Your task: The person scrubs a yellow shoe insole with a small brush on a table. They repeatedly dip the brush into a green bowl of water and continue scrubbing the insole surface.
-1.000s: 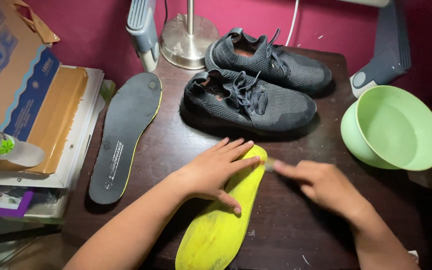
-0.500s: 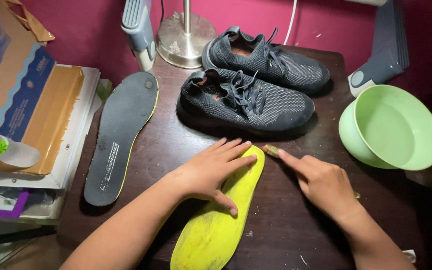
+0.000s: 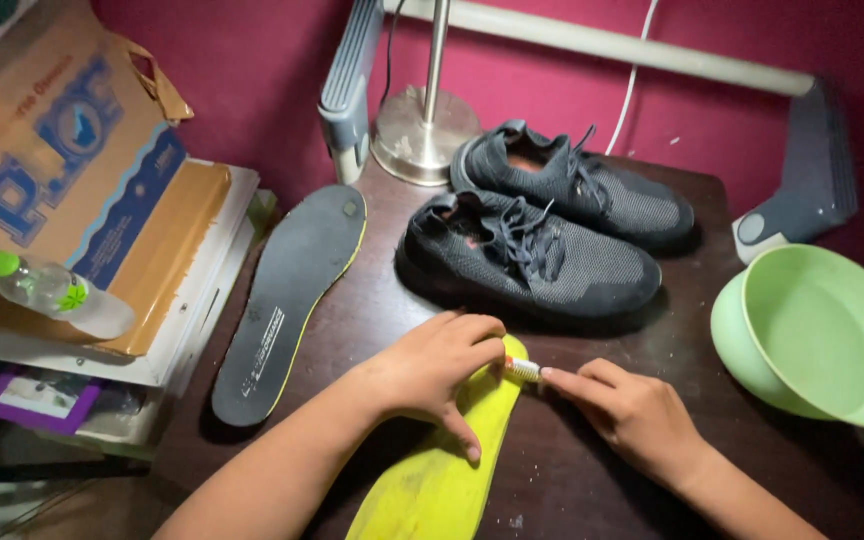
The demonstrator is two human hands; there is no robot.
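- The dark wooden table (image 3: 652, 350) carries everything and its top shows pale crumbs and scratches.
- Two dark grey shoes (image 3: 532, 255) stand side by side near the back.
- A grey insole (image 3: 287, 300) lies on the left side, with its dark face up.
- A yellow insole (image 3: 442, 470) lies at the front edge, yellow side up.
- A green bowl (image 3: 812, 335) sits at the right edge.
- A metal lamp base (image 3: 422, 130) stands at the back, just beside the shoes.

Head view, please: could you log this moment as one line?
left hand: flat on yellow insole | right hand: pinching small tube at insole's tip | pair of dark shoes: behind | green bowl: right
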